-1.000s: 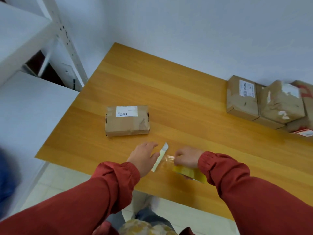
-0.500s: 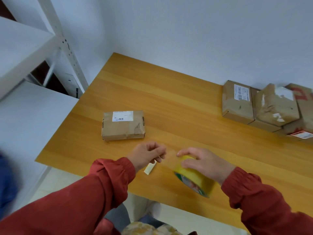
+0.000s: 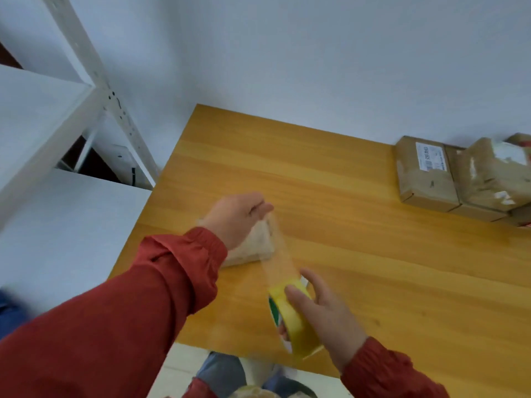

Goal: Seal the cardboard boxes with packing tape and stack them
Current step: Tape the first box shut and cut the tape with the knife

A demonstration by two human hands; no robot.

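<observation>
A small brown cardboard box (image 3: 253,249) lies near the left front of the wooden table (image 3: 359,225), mostly hidden behind my left hand. My left hand (image 3: 237,218) pinches the free end of a clear strip of tape (image 3: 280,254) above the box. The strip runs down and right to a yellow tape roll (image 3: 290,320). My right hand (image 3: 321,311) grips that roll over the table's front edge. The picture is blurred by motion.
Several brown boxes (image 3: 425,173) with white labels sit piled at the table's far right against the wall. White metal shelving (image 3: 94,90) stands to the left of the table. The floor and my legs show below the front edge.
My left hand rose and moved out over the small box, drawing a long strip off the roll. My right hand with the roll dropped back toward me. The camera swung left.
</observation>
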